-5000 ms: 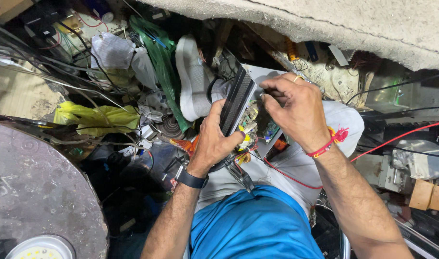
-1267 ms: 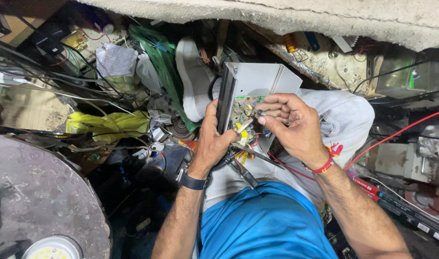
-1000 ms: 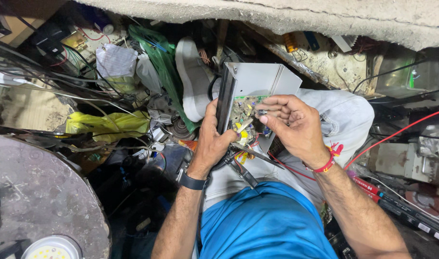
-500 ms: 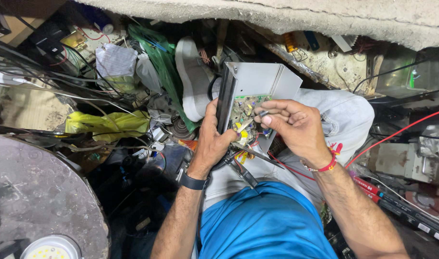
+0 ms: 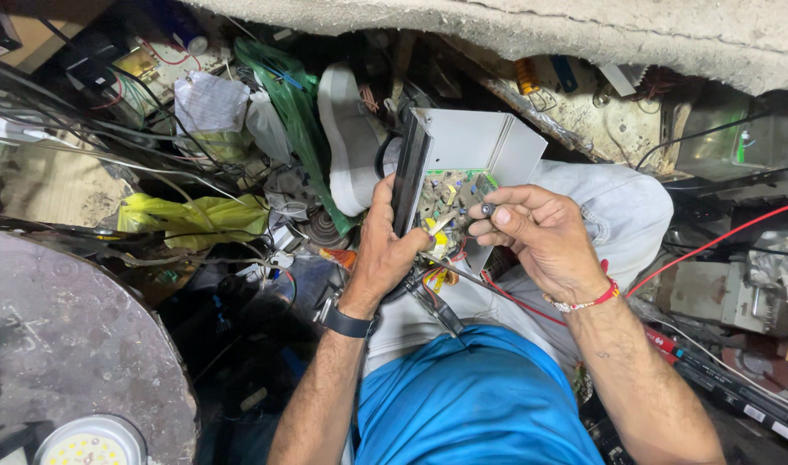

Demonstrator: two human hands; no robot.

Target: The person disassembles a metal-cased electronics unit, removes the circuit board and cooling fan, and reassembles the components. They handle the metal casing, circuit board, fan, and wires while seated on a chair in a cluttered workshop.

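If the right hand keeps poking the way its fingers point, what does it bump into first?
Most likely the green circuit board inside the open grey metal box; the right hand points left at it, pinching a small dark part.

The person wore a blue shirt (image 5: 471, 396), pale trousers (image 5: 618, 207), a black watch (image 5: 344, 322) and a red-and-white wristband (image 5: 583, 301) right of the watch.

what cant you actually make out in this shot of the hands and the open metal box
Head view only:
- Circuit board: parts too small; left hand and right hand cover its lower part.
- Small dark piece at right fingertips: too small to identify.
- Box underside: hidden by itself.
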